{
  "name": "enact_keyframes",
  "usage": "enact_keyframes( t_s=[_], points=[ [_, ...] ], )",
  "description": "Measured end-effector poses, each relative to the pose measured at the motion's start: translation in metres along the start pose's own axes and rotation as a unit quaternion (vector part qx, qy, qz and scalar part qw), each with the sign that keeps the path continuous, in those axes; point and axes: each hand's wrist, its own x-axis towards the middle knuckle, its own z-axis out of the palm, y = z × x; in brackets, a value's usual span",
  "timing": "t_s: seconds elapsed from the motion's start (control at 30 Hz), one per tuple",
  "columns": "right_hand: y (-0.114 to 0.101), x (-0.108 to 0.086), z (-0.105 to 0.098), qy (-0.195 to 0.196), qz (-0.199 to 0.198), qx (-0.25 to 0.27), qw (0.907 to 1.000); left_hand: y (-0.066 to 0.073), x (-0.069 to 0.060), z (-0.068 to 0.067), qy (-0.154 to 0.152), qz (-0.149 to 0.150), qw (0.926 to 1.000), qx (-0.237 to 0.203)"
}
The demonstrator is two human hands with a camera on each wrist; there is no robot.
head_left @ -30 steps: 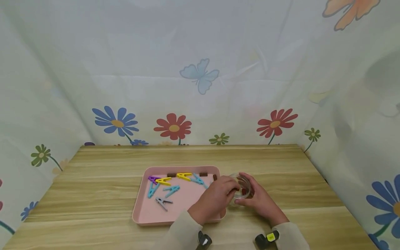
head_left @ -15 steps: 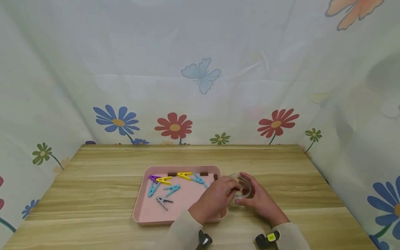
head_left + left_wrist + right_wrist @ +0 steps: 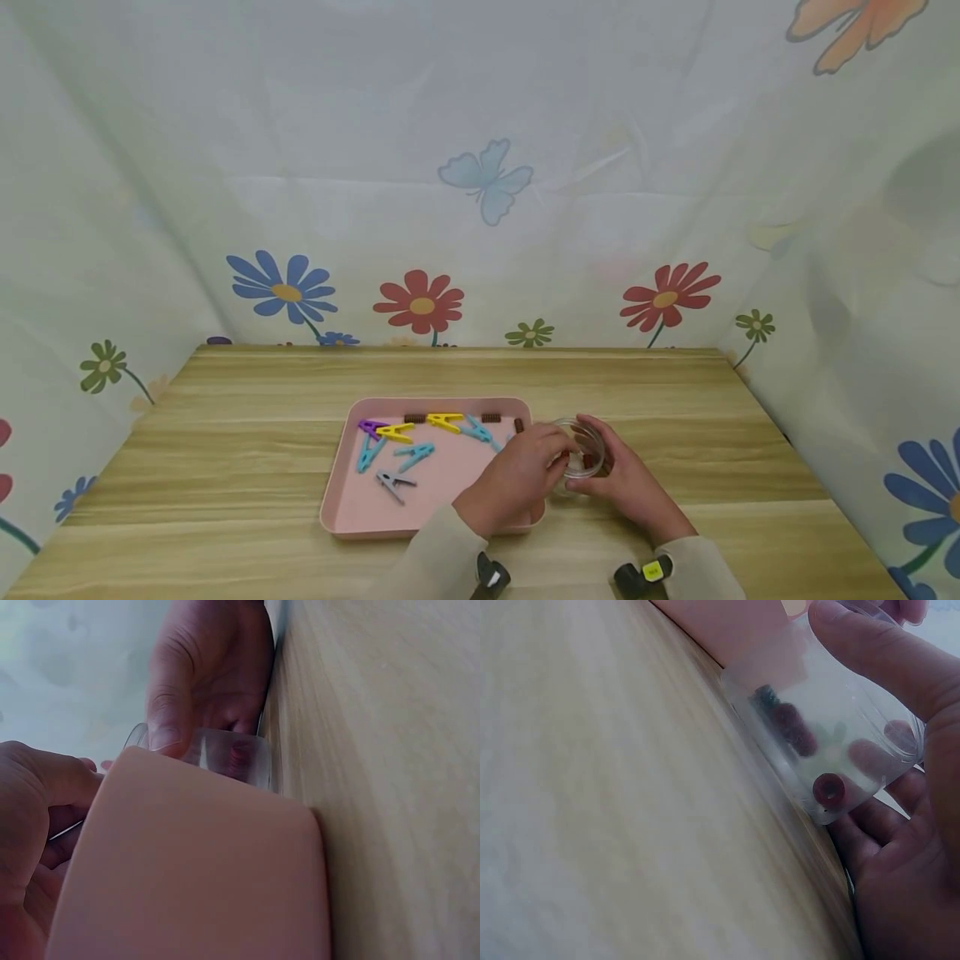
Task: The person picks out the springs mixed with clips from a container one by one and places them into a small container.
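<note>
In the head view my right hand grips a clear round jar, thumb and fingers around its side, just right of the pink tray. The right wrist view shows the jar tilted, with several small dark red pieces inside; one red ring-shaped piece has a hole in its end. A dark green piece lies near them. My left hand reaches over the tray's right edge, its curled fingertips at the jar's mouth. Whether they pinch anything is hidden.
The pink tray holds blue, yellow and purple clothespins, a grey clothespin, and brown ridged cylinders such as one ridged cylinder. All stand on a wooden table. A flowered curtain hangs behind and beside it.
Both hands and the jar stay nearly in place. A red spot by my left fingertips a second ago shows less now. The clothespins and cylinders in the tray lie as before.
</note>
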Motion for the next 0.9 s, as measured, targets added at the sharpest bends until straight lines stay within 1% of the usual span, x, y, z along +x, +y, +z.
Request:
enact_keyframes(
  t_s=[0.17,0.37,0.6,0.7,0.9],
  points=[
    [-0.001,0.000,0.001,0.004,0.010,0.003,0.9999,-0.001,0.000,-0.003,-0.002,-0.007,0.9999,-0.011],
    [-0.002,0.000,0.002,0.004,0.017,0.009,0.9998,-0.003,0.001,-0.009,0.007,-0.017,0.9995,-0.024],
    [-0.001,0.000,0.001,0.000,0.010,0.017,0.9998,-0.004,0.002,-0.015,-0.005,-0.037,0.9990,-0.022],
    [-0.001,0.000,0.001,-0.002,0.009,0.020,0.9998,-0.005,0.002,-0.018,-0.011,-0.048,0.9983,-0.030],
    [-0.001,0.000,0.001,-0.005,0.000,0.023,0.9997,-0.007,0.002,-0.021,-0.009,-0.050,0.9981,-0.035]
  ],
)
